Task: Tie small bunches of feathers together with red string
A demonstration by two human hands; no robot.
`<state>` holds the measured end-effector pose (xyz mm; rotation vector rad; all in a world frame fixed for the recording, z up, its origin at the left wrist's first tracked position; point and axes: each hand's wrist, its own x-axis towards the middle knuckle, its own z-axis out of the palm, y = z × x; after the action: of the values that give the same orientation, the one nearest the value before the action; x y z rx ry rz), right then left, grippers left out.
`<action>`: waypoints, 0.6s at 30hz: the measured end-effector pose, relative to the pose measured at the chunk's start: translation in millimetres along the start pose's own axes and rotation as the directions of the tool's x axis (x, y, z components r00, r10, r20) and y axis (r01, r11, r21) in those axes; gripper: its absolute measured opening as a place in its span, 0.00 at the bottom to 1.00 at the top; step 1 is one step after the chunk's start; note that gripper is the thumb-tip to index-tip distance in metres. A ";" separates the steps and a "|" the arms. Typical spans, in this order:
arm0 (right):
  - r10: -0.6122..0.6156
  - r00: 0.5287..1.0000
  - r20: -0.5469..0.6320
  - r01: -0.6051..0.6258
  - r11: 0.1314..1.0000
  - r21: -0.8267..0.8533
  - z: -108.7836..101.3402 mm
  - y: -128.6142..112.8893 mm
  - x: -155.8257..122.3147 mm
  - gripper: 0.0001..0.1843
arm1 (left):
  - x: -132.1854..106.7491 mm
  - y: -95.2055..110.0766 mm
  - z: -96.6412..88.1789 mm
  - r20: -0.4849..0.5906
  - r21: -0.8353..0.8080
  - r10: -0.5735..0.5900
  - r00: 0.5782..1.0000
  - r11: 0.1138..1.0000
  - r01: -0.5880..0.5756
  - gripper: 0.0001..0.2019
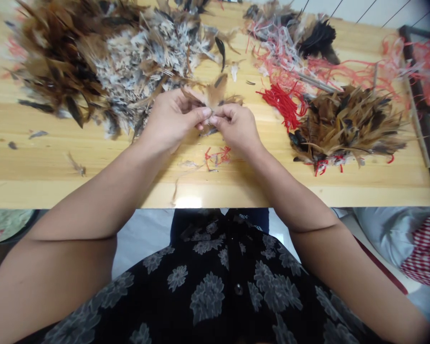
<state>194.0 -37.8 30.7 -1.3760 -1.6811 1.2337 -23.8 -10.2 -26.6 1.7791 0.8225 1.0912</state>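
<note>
My left hand (181,112) and my right hand (234,122) meet over the table, fingertips pinched close together. Between them they grip a few brown feathers (217,91) by the lower ends, with the tips fanning away from me. The exact spot where the quills sit is hidden by my thumbs and fingers. Just left of my left hand lies a large heap of brown and grey feathers (129,62). Scraps of red string (218,156) rest on the wood below my hands.
To the right sits a pile of brown feather bunches (351,124) tied with red string. Beside it are a bundle of red strings (283,102) and tangled pink and white strands (283,48). A dark frame (421,114) stands at the right edge of the wooden table (39,186).
</note>
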 end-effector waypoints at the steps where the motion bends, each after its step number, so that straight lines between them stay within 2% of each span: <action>1: -0.019 0.999 -0.038 0.017 0.998 -0.057 1.0 -3.4 -1.9 0.21 | 0.4 1.4 0.0 -0.011 -0.009 -0.011 1.000 1.000 0.011 0.33; 3: -0.040 0.994 -0.097 0.022 0.982 -0.187 3.1 -11.6 -6.3 0.22 | 1.8 1.1 0.5 -0.030 -0.025 -0.030 0.999 0.999 0.029 0.32; 6: -0.029 0.996 -0.084 0.001 0.950 -0.313 4.8 -21.1 -12.0 0.24 | 3.9 -2.7 1.5 -0.040 -0.048 -0.040 0.998 0.998 0.038 0.33; 8: -0.036 0.997 -0.072 0.010 0.942 -0.335 4.3 -22.4 -13.6 0.26 | 4.2 -3.7 1.7 -0.043 -0.060 -0.047 0.998 0.997 0.044 0.33; 12: -0.069 0.996 -0.052 0.060 0.986 -0.155 1.4 -16.4 -11.5 0.23 | 2.4 3.0 -0.1 -0.008 -0.047 -0.055 0.998 0.997 0.054 0.34; 15: -0.038 0.997 -0.062 0.039 0.999 0.007 0.4 -12.5 -8.8 0.18 | 1.4 10.3 -2.2 0.045 -0.033 -0.050 0.998 0.998 0.051 0.36; 18: -0.011 0.997 -0.081 0.019 0.994 0.103 1.6 -8.9 -6.1 0.19 | 0.7 13.9 -3.5 0.060 -0.046 -0.054 0.997 0.997 0.057 0.37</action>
<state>190.8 -44.3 38.9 -1.3304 -1.5476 1.2232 -25.4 -14.1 -12.9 1.7300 0.7996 1.0100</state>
